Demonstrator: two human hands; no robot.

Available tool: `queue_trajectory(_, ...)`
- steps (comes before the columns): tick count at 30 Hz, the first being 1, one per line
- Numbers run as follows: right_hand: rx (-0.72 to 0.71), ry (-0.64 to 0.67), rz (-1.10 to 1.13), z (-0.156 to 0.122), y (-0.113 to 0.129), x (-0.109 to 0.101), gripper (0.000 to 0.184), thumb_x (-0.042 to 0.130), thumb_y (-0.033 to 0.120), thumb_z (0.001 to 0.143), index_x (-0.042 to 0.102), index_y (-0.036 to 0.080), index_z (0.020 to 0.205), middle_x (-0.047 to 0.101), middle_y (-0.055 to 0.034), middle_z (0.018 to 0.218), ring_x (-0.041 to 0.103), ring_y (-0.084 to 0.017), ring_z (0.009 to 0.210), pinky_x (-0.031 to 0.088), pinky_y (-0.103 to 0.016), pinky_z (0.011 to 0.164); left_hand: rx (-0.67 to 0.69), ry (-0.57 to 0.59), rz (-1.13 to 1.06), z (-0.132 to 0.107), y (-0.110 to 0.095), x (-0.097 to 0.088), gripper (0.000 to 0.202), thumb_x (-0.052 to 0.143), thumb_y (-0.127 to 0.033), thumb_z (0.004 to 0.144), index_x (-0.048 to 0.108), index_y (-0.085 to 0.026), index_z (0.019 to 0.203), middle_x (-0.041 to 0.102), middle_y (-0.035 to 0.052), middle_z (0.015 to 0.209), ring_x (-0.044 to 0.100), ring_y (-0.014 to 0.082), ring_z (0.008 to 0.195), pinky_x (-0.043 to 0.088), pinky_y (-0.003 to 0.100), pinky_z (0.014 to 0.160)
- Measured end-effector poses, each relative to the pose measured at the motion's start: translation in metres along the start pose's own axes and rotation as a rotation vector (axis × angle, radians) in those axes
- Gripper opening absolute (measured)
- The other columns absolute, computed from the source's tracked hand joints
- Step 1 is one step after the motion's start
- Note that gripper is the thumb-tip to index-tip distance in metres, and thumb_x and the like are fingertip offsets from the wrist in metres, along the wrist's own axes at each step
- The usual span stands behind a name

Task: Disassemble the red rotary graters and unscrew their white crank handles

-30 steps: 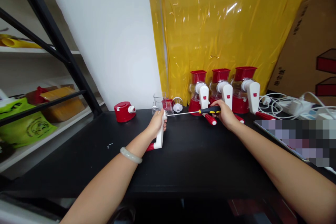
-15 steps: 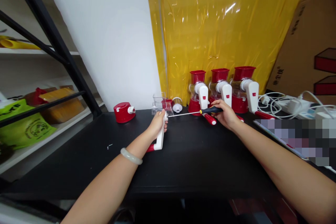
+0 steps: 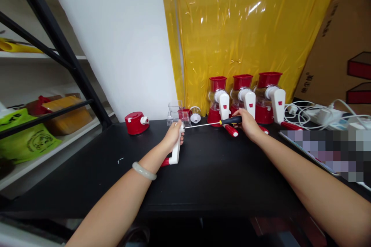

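My left hand (image 3: 174, 134) is closed around a white crank handle (image 3: 175, 153) with a red grip, held above the black table. In my right hand (image 3: 246, 122) is a screwdriver (image 3: 228, 121) with a black and yellow handle. Its long shaft points left, and the tip meets the white crank's upper end beside my left thumb. Behind my left hand stands a clear plastic grater body (image 3: 175, 109). A metal grating drum (image 3: 195, 115) lies to the right of it. The red round base (image 3: 136, 122) sits farther left.
Three red and white rotary graters (image 3: 219, 100) stand in a row at the back right. White cables (image 3: 307, 114) and a tablet (image 3: 310, 152) lie on the right. Small screws (image 3: 120, 160) rest on the black table (image 3: 220, 181) at left. A black-framed shelf (image 3: 69, 61) borders the left.
The screwdriver and my right hand have shifted very slightly; the tip stays at the white crank handle. My left hand keeps its hold.
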State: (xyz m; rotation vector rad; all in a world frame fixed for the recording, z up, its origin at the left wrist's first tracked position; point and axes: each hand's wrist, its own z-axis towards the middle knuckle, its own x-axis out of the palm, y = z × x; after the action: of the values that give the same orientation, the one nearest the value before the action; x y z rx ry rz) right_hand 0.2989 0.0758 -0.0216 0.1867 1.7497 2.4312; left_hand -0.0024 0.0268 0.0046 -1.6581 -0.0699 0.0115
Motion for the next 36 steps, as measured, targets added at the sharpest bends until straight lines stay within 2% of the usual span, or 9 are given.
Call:
queue_trajectory(7,0.030,-0.019,-0.102,-0.009,0.014,0.004,0.044,0.047,0.065,0.085,0.055,0.024,0.073,0.053,0.0008,0.053,0.050,-0.016,0.044,0.039,-0.030,0.043,-0.013,-0.030,0.018,-0.001,-0.002,0.001,0.028,0.044,-0.049,0.094,0.041,-0.023,0.086,0.046,-0.0059,0.057,0.040,0.0074,0.037,0.034,0.016,0.035)
queue_trajectory(14,0.026,-0.041,-0.146,-0.009,0.016,0.002,0.031,0.058,0.053,0.081,0.057,0.024,0.070,0.056,0.0010,0.058,0.051,-0.014,0.047,0.042,-0.030,0.046,-0.010,-0.015,0.020,-0.001,-0.002,0.001,0.028,0.045,-0.049,0.093,0.041,-0.023,0.085,0.046,-0.0059,0.057,0.040,0.0077,0.037,0.034,0.016,0.035)
queue_trajectory(21,0.044,-0.057,-0.037,-0.007,0.013,0.002,0.014,0.062,0.036,0.070,0.057,0.023,0.069,0.059,0.0013,0.067,0.053,-0.014,0.054,0.044,-0.026,0.046,-0.012,-0.006,0.039,0.000,0.001,0.002,0.029,0.046,-0.050,0.093,0.041,-0.023,0.086,0.046,-0.0055,0.059,0.040,0.0071,0.038,0.033,0.016,0.036)
queue_trajectory(30,0.094,-0.027,0.211,-0.013,0.022,0.005,0.013,0.063,0.028,0.059,0.058,0.022,0.070,0.055,0.0016,0.071,0.054,-0.014,0.065,0.045,-0.025,0.049,-0.017,-0.009,0.062,-0.004,-0.002,0.004,0.025,0.045,-0.047,0.094,0.042,-0.023,0.088,0.045,-0.0055,0.059,0.040,0.0073,0.039,0.034,0.016,0.037)
queue_trajectory(36,0.049,-0.013,0.154,-0.005,0.009,0.002,0.012,0.062,0.033,0.067,0.058,0.023,0.071,0.058,0.0006,0.074,0.053,-0.015,0.063,0.044,-0.026,0.048,-0.031,-0.022,0.058,-0.006,-0.005,0.004,0.025,0.044,-0.047,0.094,0.041,-0.023,0.087,0.045,-0.0057,0.059,0.039,0.0069,0.038,0.034,0.015,0.037)
